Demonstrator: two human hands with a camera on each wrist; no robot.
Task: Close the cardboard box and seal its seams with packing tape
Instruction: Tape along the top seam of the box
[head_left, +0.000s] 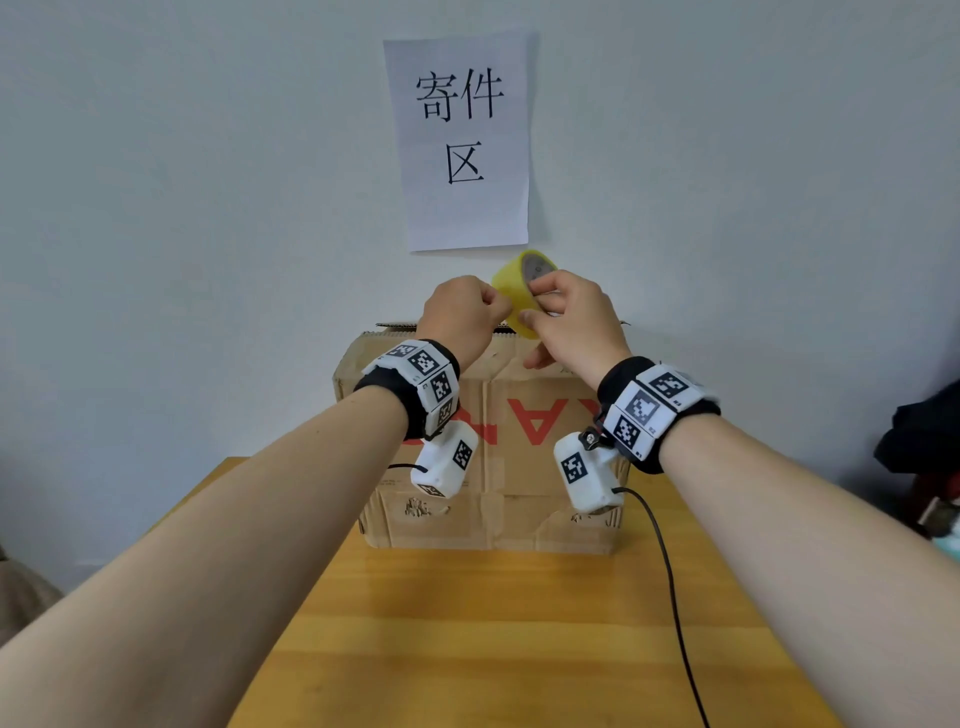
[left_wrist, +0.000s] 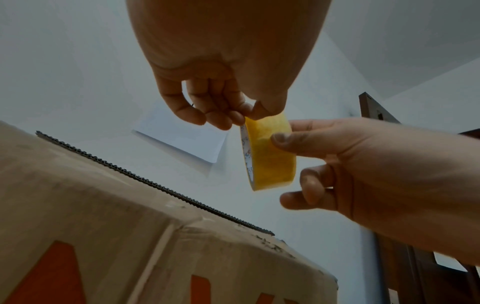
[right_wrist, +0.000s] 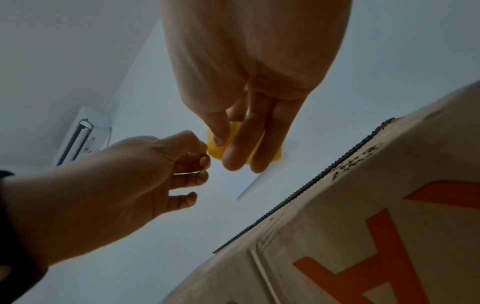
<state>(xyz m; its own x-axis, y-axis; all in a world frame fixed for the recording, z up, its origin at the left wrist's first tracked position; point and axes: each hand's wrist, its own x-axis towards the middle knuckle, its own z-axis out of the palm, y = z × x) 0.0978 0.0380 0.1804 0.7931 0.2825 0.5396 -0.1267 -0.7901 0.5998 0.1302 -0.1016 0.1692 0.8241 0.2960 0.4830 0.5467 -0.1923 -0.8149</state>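
A brown cardboard box (head_left: 493, 499) with red lettering stands on the wooden table (head_left: 493, 649) against the wall. Its top flaps look folded down, with a corrugated edge (left_wrist: 155, 185) showing along the top. Both hands are raised above the box's far top edge. My right hand (head_left: 537, 304) grips a yellow roll of packing tape (head_left: 511, 283) between thumb and fingers. My left hand (head_left: 500, 305) pinches the tape at the roll's rim (left_wrist: 249, 121). In the right wrist view the right hand (right_wrist: 228, 150) covers most of the roll (right_wrist: 215, 152), and the left hand (right_wrist: 205, 152) touches its edge.
A paper sign (head_left: 465, 140) hangs on the wall right behind the hands. A black cable (head_left: 670, 597) trails from the right wrist across the table. Dark objects (head_left: 924, 441) sit off the table's right side. A dark door frame (left_wrist: 376, 111) stands to the right.
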